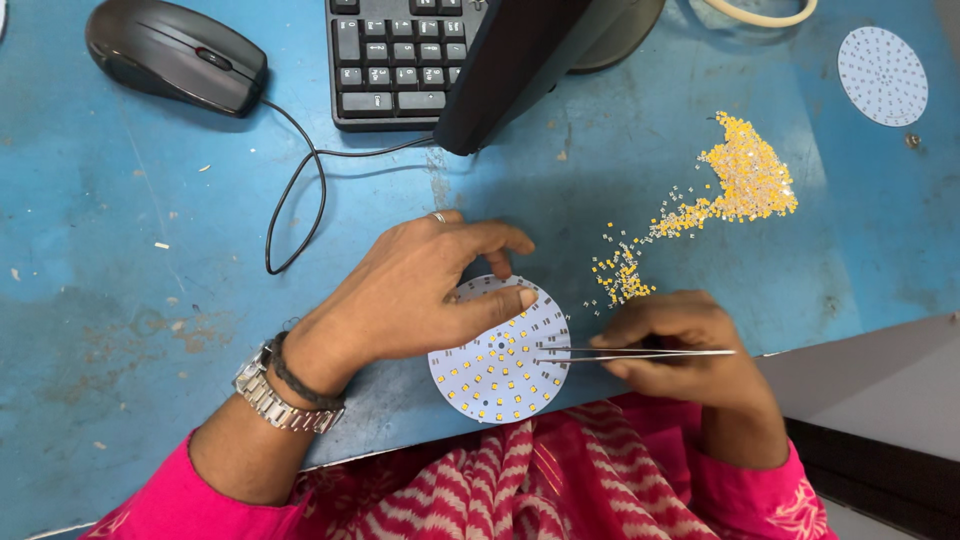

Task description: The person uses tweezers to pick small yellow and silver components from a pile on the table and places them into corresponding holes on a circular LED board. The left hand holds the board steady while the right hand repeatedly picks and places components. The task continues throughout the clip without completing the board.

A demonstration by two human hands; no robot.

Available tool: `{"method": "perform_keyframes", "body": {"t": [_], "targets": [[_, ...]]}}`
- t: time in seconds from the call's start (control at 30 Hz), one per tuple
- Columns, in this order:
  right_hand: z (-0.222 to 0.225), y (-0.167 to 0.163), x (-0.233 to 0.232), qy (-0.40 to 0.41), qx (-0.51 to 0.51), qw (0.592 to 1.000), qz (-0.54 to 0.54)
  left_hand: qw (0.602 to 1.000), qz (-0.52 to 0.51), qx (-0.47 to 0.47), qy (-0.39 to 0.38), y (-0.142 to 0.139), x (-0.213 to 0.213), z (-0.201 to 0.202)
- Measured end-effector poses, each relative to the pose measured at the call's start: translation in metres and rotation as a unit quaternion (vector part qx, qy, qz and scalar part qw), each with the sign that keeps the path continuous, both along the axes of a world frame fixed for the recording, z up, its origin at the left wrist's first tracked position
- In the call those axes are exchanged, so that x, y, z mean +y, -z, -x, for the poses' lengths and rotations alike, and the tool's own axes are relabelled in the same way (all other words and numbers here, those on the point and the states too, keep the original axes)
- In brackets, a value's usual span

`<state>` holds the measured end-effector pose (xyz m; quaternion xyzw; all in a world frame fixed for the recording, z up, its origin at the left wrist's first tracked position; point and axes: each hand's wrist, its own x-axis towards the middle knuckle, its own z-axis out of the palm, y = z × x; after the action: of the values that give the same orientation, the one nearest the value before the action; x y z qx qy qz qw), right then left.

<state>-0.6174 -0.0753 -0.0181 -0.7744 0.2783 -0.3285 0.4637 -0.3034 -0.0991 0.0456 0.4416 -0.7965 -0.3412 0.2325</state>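
Round white board (500, 365) under hands (420, 290)

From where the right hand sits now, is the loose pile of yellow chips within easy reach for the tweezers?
Probably yes. The right hand holds the tweezers over the round board, and the near end of the chip pile lies just above its knuckles on bare blue table, with nothing between.
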Motion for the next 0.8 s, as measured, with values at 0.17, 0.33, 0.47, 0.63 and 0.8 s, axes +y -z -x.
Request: {"method": "perform_keyframes", "body": {"t": [0.17, 0.33, 0.47, 0.63, 0.8], "targets": [[0.006, 0.005, 0.055, 0.198, -0.182, 0.947, -0.176, 1.000, 0.016, -0.009, 0.000, -0.003, 0.008, -0.001], [0.002, -0.008, 0.104, 0.135, -0.388, 0.858, -0.308, 0.995, -0.063, 0.001, -0.083, -0.023, 0.022, -0.013], [-0.008, -0.021, 0.138, 0.130, -0.430, 0.814, -0.367, 0.991, -0.103, -0.032, -0.075, -0.030, 0.035, -0.025], [-0.021, -0.024, 0.166, 0.165, -0.429, 0.796, -0.394, 0.958, -0.279, -0.003, -0.068, -0.018, 0.044, -0.033], [-0.049, -0.024, 0.166, 0.142, -0.482, 0.747, -0.435, 0.962, -0.260, 0.054, -0.061, -0.008, 0.043, -0.037]]}}
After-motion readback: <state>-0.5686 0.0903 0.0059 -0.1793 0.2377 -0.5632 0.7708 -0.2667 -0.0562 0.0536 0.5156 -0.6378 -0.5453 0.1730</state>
